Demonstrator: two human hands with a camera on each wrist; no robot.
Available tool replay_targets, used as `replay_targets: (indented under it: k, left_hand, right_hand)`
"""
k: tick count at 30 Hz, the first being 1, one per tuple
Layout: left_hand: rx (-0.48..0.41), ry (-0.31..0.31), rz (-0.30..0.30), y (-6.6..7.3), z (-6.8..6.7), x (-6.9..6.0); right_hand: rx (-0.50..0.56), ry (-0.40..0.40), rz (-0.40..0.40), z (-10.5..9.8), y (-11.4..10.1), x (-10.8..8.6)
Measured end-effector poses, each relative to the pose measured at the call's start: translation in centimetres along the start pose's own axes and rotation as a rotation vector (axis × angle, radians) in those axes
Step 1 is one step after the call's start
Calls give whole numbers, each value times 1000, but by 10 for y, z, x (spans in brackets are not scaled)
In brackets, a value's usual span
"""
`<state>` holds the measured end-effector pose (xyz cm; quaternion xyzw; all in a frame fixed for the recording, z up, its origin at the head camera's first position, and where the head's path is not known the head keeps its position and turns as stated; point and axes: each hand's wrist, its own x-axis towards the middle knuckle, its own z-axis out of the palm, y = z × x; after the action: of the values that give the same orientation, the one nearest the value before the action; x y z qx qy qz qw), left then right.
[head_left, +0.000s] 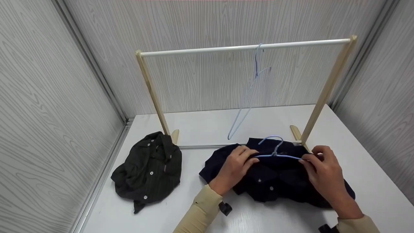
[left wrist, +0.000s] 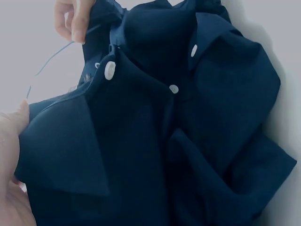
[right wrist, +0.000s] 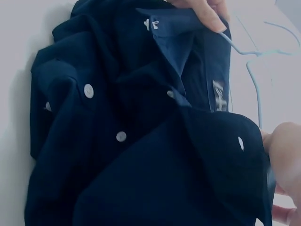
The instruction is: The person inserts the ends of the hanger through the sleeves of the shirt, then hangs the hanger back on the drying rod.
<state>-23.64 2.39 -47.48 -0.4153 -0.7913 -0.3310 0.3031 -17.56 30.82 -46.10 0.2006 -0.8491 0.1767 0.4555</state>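
A dark navy buttoned shirt (head_left: 278,184) lies bunched on the white table, with a light blue wire hanger (head_left: 274,154) at its collar, hook upward. The left hand (head_left: 233,166) pinches the collar and hanger on one side; the right hand (head_left: 325,174) pinches them on the other. In the left wrist view the left hand (left wrist: 14,160) is at the collar edge of the shirt (left wrist: 136,141). The right wrist view has the right hand (right wrist: 284,165) at the collar and the hanger (right wrist: 256,84) beside it. Cloth hides parts of the hanger's arms.
A rack with a white rail (head_left: 200,50) and wooden legs stands behind the shirt. Another light blue hanger (head_left: 247,97) hangs from the rail. To the left, a dark grey-green buttoned shirt (head_left: 150,174) lies crumpled on the table (head_left: 200,129). Panelled walls enclose the back and sides.
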Motion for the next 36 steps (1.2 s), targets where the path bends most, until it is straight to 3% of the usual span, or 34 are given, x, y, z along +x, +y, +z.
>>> replay_targets:
  k: [7,17,22,25,30,36]
  left_hand:
    - [48,10,-13,-5,-5,-2]
    - [40,37,-34,-10,-9,-6]
    - [17,47,-43,-9,-7,-6]
    - [-3,60,-55,-9,-7,-5]
    - [-28,83,-74,-12,-8,-6]
    - [-63,58,-96,-14,-8,-9]
  right_hand:
    - [-5,19,47,-9,3,0]
    - [52,-34,119,-16,8,-4]
    - [171,-115,157,-20,11,-7]
    - [253,-171,247,-26,13,-10]
    - [264,-235,344,-39,19,-18]
    - [202,-157,296,-43,25,-26]
